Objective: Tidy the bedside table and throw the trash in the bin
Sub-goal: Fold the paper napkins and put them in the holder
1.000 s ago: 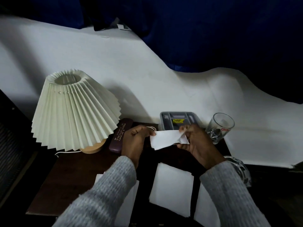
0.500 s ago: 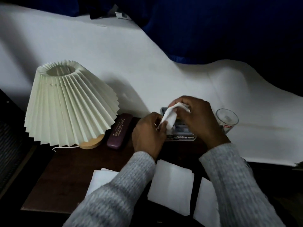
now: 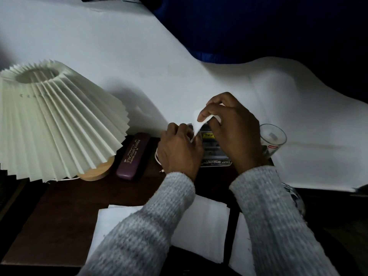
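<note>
Both hands hold one white piece of paper (image 3: 198, 127) above the back of the dark wooden bedside table (image 3: 65, 212). My left hand (image 3: 179, 152) pinches its lower end. My right hand (image 3: 233, 128) grips its upper end, fingers curled over it. The paper is folded narrow between them and mostly hidden. Under the hands lies a grey tray (image 3: 216, 156) with small items.
A pleated cream lamp (image 3: 53, 120) on a wooden base stands at the left. A purple glasses case (image 3: 132, 156) lies beside it. A clear drinking glass (image 3: 272, 139) stands at the right. White paper sheets (image 3: 201, 228) lie at the table's front. White bedding (image 3: 139, 66) is behind.
The flat sheet held between both hands has been folded and scrunched narrower, and the hands have risen and moved back over the grey tray. The view has shifted closer.
</note>
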